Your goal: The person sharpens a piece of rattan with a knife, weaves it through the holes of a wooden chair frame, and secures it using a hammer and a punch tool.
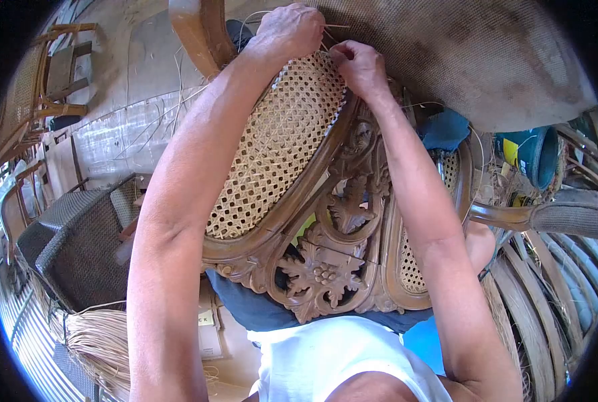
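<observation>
A carved wooden chair frame [322,271] lies across my lap, with a woven cane panel [279,147] set in its curved left section. My left hand [291,30] is at the panel's top end, fingers curled and closed around something I cannot make out; thin cane strands stick out beside it. Just right of it, my right hand [359,63] pinches at the panel's upper right edge, thumb and forefinger together. What lies between those fingertips is too small to name. A second, narrower cane panel [411,264] is partly hidden behind my right forearm.
A large woven surface [473,60] rises at the upper right. Beyond my right arm are a teal bucket [547,157] and a blue cloth [444,130]. A dark wicker chair [84,248] and a cane bundle [101,338] are at the left.
</observation>
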Available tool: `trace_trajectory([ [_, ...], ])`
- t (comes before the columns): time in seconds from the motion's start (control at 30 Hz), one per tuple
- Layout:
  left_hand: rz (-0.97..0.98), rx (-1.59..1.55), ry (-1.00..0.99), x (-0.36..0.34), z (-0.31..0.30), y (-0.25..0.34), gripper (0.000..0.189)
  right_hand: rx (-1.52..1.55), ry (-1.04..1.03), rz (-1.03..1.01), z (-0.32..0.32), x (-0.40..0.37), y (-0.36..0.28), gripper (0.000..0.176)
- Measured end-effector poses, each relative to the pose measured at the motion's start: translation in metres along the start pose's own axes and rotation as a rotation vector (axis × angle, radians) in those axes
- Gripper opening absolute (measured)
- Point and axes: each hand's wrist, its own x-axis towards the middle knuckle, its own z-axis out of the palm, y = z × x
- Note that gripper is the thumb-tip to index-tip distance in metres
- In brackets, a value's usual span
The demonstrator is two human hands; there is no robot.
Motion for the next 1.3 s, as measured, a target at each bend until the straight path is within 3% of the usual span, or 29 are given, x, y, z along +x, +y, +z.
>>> trace_trajectory([
  [0.07, 0.025, -0.037, 0.006, -0.001, 0.003, -0.001, 0.018, 0.066, -0.004, 0.078, 0.0, -0.002, 0.001, 0.018],
  [0.13, -0.082, 0.009, -0.038, 0.005, 0.007, -0.003, 0.02, 0.141, 0.035, 0.101, 0.006, 0.001, 0.011, 0.022],
  [0.27, -0.077, 0.005, -0.113, 0.003, -0.007, -0.003, 0.02, 0.041, 0.014, 0.148, 0.004, 0.001, 0.006, 0.021],
  [0.37, 0.014, -0.054, -0.109, 0.001, -0.009, -0.009, 0.021, -0.103, 0.083, 0.018, 0.015, 0.001, 0.013, 0.017],
  [0.43, -0.023, -0.044, -0.109, 0.0, -0.008, -0.008, 0.023, -0.081, 0.127, -0.189, 0.021, 0.002, 0.02, 0.023],
  [0.5, -0.041, -0.029, -0.038, 0.0, 0.001, -0.01, 0.026, 0.426, 0.066, 0.259, 0.031, 0.002, 0.011, 0.042],
  [0.57, -0.01, 0.032, -0.065, 0.003, 0.007, -0.014, 0.028, -0.012, 0.136, 0.125, 0.03, 0.006, 0.004, 0.035],
  [0.63, -0.036, 0.049, -0.079, 0.006, 0.016, -0.027, 0.039, -0.276, 0.004, 0.087, 0.017, 0.004, -0.009, 0.024],
  [0.7, -0.037, 0.068, 0.012, 0.004, 0.019, -0.027, 0.041, -0.183, 0.012, 0.069, -0.009, -0.017, -0.023, 0.023],
  [0.8, -0.07, 0.096, -0.058, 0.004, 0.014, -0.02, 0.038, -0.155, 0.207, 0.05, -0.068, -0.087, -0.03, 0.05],
  [0.83, -0.081, 0.119, -0.051, 0.003, 0.011, -0.019, 0.038, -0.253, 0.279, -0.005, -0.09, -0.115, -0.023, 0.05],
  [0.87, -0.141, 0.064, -0.097, 0.004, 0.011, -0.016, 0.038, -0.336, 0.253, 0.041, -0.112, -0.145, -0.017, 0.052],
  [0.93, -0.196, 0.016, -0.122, 0.002, 0.01, -0.016, 0.04, -0.431, 0.15, 0.321, -0.149, -0.202, -0.011, 0.057],
  [0.97, -0.178, 0.018, -0.105, 0.001, 0.011, -0.017, 0.041, -0.499, 0.15, 0.27, -0.156, -0.232, 0.015, 0.051],
  [1.03, -0.179, 0.036, -0.061, -0.001, 0.016, -0.018, 0.039, -0.486, -0.105, 0.577, -0.177, -0.242, 0.003, 0.043],
  [1.17, -0.163, -0.002, -0.014, -0.005, 0.015, -0.014, 0.036, -0.537, 0.009, 0.461, -0.178, -0.255, 0.016, 0.032],
  [1.27, -0.21, -0.007, -0.036, -0.005, 0.011, -0.008, 0.034, -0.411, 0.001, 0.475, -0.184, -0.246, -0.007, 0.024],
  [1.3, -0.214, -0.003, -0.042, -0.006, 0.01, -0.008, 0.034, -0.182, 0.007, 0.523, -0.186, -0.238, -0.024, 0.025],
])
